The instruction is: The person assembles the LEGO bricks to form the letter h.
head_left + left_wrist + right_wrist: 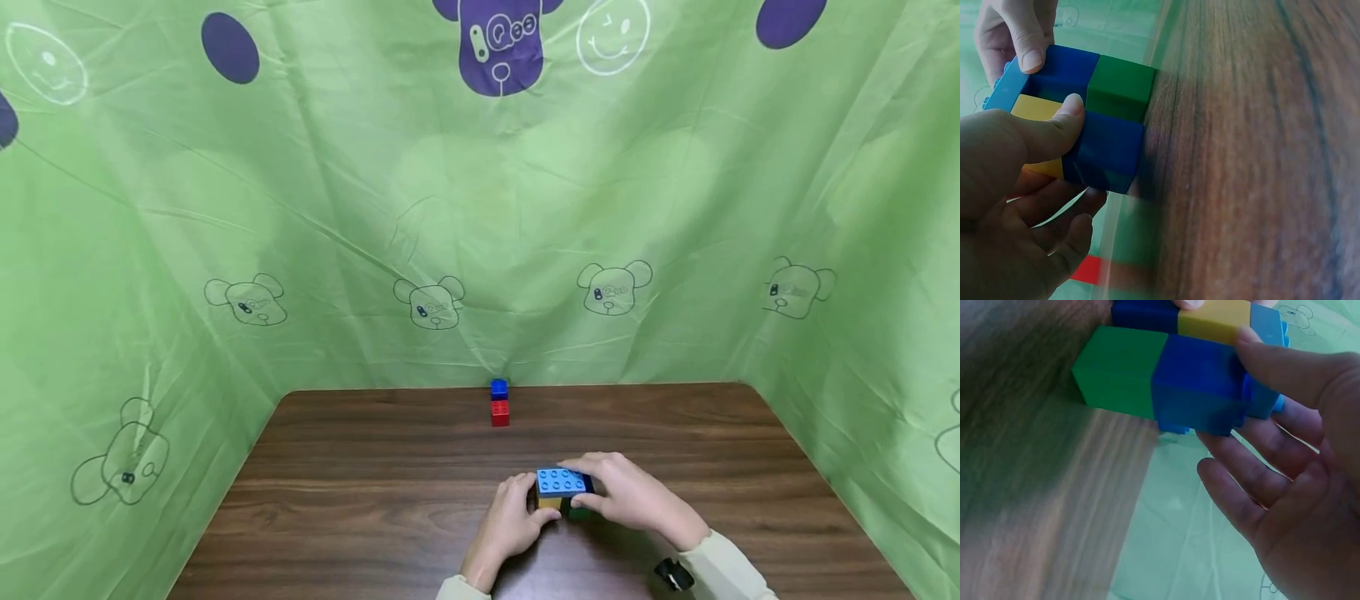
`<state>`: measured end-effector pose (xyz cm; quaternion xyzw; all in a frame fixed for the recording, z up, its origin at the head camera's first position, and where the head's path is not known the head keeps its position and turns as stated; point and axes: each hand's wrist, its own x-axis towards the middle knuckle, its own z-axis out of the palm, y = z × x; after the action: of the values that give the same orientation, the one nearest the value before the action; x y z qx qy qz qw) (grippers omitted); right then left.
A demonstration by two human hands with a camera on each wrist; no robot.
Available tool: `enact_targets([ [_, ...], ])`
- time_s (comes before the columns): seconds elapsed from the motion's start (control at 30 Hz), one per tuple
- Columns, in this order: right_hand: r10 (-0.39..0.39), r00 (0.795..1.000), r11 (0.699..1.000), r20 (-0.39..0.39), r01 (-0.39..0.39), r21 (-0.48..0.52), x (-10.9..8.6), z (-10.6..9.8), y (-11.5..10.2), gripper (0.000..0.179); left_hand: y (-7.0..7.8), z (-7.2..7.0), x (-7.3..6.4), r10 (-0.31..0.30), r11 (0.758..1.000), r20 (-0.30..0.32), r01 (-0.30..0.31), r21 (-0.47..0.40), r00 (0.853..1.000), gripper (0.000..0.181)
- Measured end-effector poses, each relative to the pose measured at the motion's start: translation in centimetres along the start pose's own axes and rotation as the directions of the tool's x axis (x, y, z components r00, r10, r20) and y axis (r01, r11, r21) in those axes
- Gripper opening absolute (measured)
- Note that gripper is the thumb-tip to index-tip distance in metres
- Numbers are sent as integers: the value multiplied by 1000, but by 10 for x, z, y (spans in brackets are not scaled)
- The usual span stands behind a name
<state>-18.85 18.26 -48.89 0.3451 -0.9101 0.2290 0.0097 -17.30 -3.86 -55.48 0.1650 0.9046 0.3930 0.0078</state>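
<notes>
Both hands hold one block of toy building bricks low over the table. A light blue brick [560,482] with studs up spans the top. Under it on the left, a yellow brick [1038,107] sits above a dark blue brick [1107,147]; on the right, another dark blue brick [1200,381] sits above a green brick [1119,372]. My left hand [512,518] grips the left column, its thumb across the yellow and dark blue bricks. From the right, my right hand [633,493] pinches the upper part, thumb by the light blue and dark blue bricks.
A red brick [500,414] and a blue brick [499,389] stand in line at the back of the wooden table [360,492]. Green printed cloth [510,200] encloses the back and sides. A black object [673,574] is at the right sleeve.
</notes>
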Motion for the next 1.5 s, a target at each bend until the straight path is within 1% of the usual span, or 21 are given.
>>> enact_targets([
  [0.13,-33,999,999,-29,35,41,-1,4,4,43,-1,-1,1,10,1000,0,-10,-5,1000,47],
  [0.3,-41,997,996,-70,47,78,-1,7,8,42,-3,-2,2,20,999,7,-20,-25,1000,46],
  [0.47,-54,994,992,-99,65,110,0,9,11,39,-4,-1,3,34,999,5,-34,-7,999,44],
  [0.63,-59,992,990,-115,73,120,-1,10,15,38,-4,-1,6,74,997,7,-74,23,997,43],
  [0.77,-44,991,991,-129,60,119,-3,10,19,38,-1,-2,11,115,992,22,-116,53,993,41],
  [0.83,-34,990,992,-140,51,119,-4,9,21,39,1,-4,14,130,987,40,-133,86,991,39],
  [0.9,-22,988,992,-151,41,121,-5,7,23,40,4,-9,17,141,980,76,-150,130,987,41],
  [0.97,-9,987,992,-159,30,126,-6,5,26,41,8,-17,20,131,970,120,-152,191,984,46],
  [1.03,7,986,991,-168,16,135,-8,2,29,41,12,-26,25,119,952,157,-157,262,980,53],
  [1.1,33,983,990,-179,-7,142,-10,-1,33,42,16,-36,31,95,938,164,-143,315,982,59],
  [1.2,69,979,988,-193,-40,151,-14,-6,38,41,21,-51,45,82,926,108,-116,359,991,61],
  [1.23,82,977,987,-195,-53,152,-16,-6,40,41,22,-56,50,78,924,79,-101,368,994,59],
  [1.3,116,977,982,-181,-85,167,-18,-7,43,42,23,-66,60,92,918,7,-87,386,996,55],
  [1.37,143,976,977,-167,-113,180,-20,-7,45,43,24,-73,68,110,915,-67,-75,397,992,51],
  [1.4,155,974,974,-164,-123,190,-21,-6,46,43,23,-76,72,126,912,-106,-73,404,986,49],
  [1.47,177,972,967,-155,-142,213,-22,-5,48,43,20,-77,77,143,914,-170,-64,401,975,46],
  [1.5,180,971,966,-156,-144,216,-23,-4,49,43,18,-77,79,145,915,-193,-58,399,970,45],
])
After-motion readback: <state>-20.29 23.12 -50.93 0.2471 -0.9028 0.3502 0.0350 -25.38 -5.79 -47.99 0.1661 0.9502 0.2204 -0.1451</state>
